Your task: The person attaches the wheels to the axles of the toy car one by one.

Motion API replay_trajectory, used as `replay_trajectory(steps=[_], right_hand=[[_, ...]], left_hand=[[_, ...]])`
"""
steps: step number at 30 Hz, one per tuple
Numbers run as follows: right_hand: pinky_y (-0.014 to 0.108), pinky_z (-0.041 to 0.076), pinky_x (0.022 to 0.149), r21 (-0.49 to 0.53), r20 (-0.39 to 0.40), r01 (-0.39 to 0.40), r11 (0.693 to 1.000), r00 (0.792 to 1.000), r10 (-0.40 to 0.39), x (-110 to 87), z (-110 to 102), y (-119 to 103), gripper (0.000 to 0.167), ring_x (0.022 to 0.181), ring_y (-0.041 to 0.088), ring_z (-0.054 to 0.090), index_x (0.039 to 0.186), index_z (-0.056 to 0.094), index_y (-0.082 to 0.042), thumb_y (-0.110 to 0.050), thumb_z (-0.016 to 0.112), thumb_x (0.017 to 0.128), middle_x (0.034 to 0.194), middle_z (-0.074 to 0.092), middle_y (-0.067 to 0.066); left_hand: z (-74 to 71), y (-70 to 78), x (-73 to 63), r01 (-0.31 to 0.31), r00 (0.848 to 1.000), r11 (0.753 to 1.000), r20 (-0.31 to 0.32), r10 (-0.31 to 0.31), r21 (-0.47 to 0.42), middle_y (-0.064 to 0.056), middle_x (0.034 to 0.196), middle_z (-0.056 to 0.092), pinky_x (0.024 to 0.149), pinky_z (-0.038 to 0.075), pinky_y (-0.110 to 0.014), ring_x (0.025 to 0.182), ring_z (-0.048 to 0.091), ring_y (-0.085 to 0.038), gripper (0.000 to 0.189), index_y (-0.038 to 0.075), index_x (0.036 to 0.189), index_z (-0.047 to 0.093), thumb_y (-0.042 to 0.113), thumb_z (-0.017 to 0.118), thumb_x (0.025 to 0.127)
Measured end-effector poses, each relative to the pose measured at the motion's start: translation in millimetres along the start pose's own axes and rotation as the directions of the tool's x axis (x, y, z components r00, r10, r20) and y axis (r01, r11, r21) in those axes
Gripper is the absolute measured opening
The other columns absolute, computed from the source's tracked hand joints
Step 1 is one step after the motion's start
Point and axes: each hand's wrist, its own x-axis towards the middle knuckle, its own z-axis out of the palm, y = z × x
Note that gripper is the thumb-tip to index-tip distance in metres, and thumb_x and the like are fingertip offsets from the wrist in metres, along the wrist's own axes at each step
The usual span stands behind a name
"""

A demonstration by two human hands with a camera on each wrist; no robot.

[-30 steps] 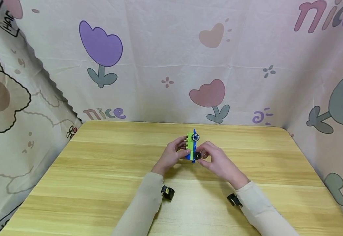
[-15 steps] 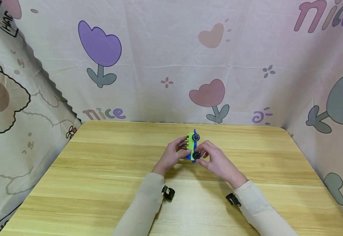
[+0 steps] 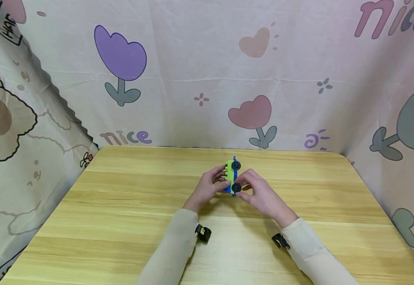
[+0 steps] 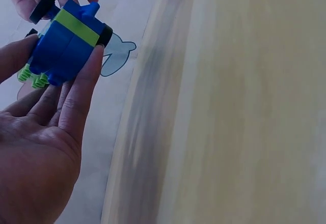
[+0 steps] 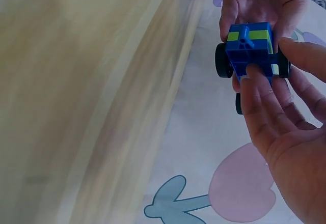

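Note:
A small toy car [image 3: 229, 176] of lime green and blue building blocks is held up in front of me, its underside turned to the right. My left hand [image 3: 208, 190] grips its body, thumb on one side and fingers on the other. With thumb and fingertips, my right hand [image 3: 261, 196] pinches the black wheel [image 3: 236, 187] at the car's near end, right against its side. Another wheel [image 3: 236, 165] sits at the far end. On the opposite side, the right wrist view shows a further black wheel [image 5: 222, 61]. Green studs [image 4: 31, 76] stick out toward the left palm.
The hands are over a wooden table [image 3: 121, 198]. Behind it hangs a pale cloth [image 3: 192, 59] printed with flowers and hearts. Black wrist cameras [image 3: 203, 233] are strapped over both beige sleeves.
The near wheel, tilted and slightly off the car's side a second ago, now faces outward in line with the far wheel. The right hand has shifted slightly left; the left hand stays put.

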Motion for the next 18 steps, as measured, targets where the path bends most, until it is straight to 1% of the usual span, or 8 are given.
replay_trajectory(steps=[6,13,18], right_hand=[[0.038,0.055,0.083,0.053,0.009,-0.027,0.998,1.0,0.026,0.0,0.5,0.7,0.031,0.094,0.02,0.064,0.108,0.063,-0.008,0.002,0.077,0.082,0.107,0.056,0.0],[0.03,0.055,0.081,0.04,-0.018,-0.018,0.999,1.0,0.019,1.4,-0.7,0.8,0.031,0.094,0.017,0.064,0.108,0.064,-0.008,0.002,0.077,0.082,0.105,0.057,-0.002],[0.028,0.055,0.082,0.065,-0.013,-0.002,0.998,1.0,0.002,2.1,-0.7,-1.6,0.031,0.094,0.02,0.065,0.109,0.063,-0.005,0.003,0.076,0.082,0.107,0.057,0.001]], left_hand=[[-1.4,-1.2,-1.0,0.017,1.0,1.0,0.023,-0.016,-0.023,-0.012,0.127,0.06,0.081,0.056,-0.035,0.106,0.057,-0.025,0.061,0.004,0.148,0.04,0.01,0.068,0.094],[-1.2,2.4,0.2,-0.001,0.998,1.0,0.061,0.0,0.004,-0.01,0.13,0.056,0.091,0.052,-0.035,0.116,0.053,-0.027,0.074,0.007,0.151,0.036,0.017,0.075,0.088],[-2.3,4.2,0.1,-0.001,0.998,1.0,0.07,0.001,0.0,-0.01,0.132,0.056,0.095,0.049,-0.035,0.118,0.052,-0.028,0.075,0.007,0.151,0.036,0.014,0.075,0.088]])
